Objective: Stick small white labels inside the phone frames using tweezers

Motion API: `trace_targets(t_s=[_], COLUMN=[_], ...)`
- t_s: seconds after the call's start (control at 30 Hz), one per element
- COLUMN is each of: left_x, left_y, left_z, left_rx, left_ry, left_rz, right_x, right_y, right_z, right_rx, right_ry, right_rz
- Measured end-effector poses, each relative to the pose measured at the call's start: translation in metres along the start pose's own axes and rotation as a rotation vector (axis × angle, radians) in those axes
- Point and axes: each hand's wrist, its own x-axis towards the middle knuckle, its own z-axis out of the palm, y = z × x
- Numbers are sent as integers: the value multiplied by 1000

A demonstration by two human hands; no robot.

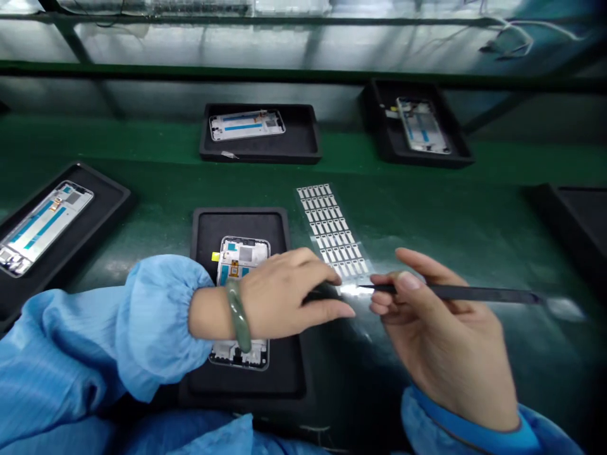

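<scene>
Tweezers point(488, 294) pinched in our right grip point(446, 332), left grip point(279, 294) parted, apparently empty, by the near end of the label sheet point(331, 229) on the counter point(427, 215), we do best holding the tip point(365, 287) low and steady

The person wore light blue sleeves point(95, 341). The left cuff point(164, 319) was puffy and gathered, beside a smooth green bangle point(239, 316); the right cuff point(453, 418) was brighter blue.

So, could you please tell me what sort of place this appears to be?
Probably an electronics assembly bench: phone-like frames lie in black trays, a sheet of small pale pieces rests nearby, and the right hand holds a slim black tool.
</scene>
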Motion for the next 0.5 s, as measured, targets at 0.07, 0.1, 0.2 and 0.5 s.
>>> trace_targets(t_s=[0.07,0.1,0.2,0.5], left_x=[-8,-13,-25,-37], left_y=[2,2,-2,-16], left_z=[-10,-15,-24,-44], left_rx=[-238,-306,-349,-186], left_ry=[86,129,217,246], left_rz=[-100,-130,-167,-163], right_x=[-4,-6,-8,0], right_y=[2,5,13,16], right_z=[13,19,31,52], right_rx=[-7,-21,-124,-398], right_ry=[-89,-132,-233,-370], right_rz=[-55,-85,-182,-248])
